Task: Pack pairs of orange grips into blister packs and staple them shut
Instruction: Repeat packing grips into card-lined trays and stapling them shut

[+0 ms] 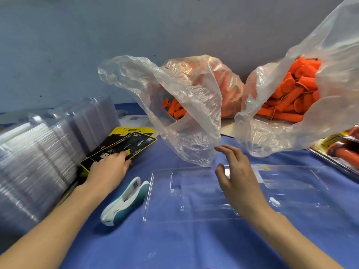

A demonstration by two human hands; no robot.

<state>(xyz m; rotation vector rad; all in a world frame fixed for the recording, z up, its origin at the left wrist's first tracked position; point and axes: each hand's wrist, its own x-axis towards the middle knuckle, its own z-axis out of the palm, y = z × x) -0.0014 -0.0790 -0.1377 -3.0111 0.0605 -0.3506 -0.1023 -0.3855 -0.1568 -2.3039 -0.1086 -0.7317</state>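
Observation:
An open clear blister pack (pixel 186 193) lies flat on the blue table in front of me. My right hand (pixel 236 175) hovers above it with fingers spread and loose, holding nothing, just below the edge of a clear plastic bag (pixel 186 117). Orange grips (pixel 174 109) show inside that bag, and more orange grips (pixel 291 94) fill a second bag at the right. My left hand (pixel 110 167) rests on a stack of black and yellow cards (pixel 124 144), its fingertips on the top card. A white and teal stapler (pixel 126 200) lies between my arms.
A tall stack of clear blister packs (pixel 38 156) fills the left side. Finished packs with orange grips (pixel 342 150) lie at the right edge. A blue cloth (pixel 174 245) covers the table, and a grey wall stands behind.

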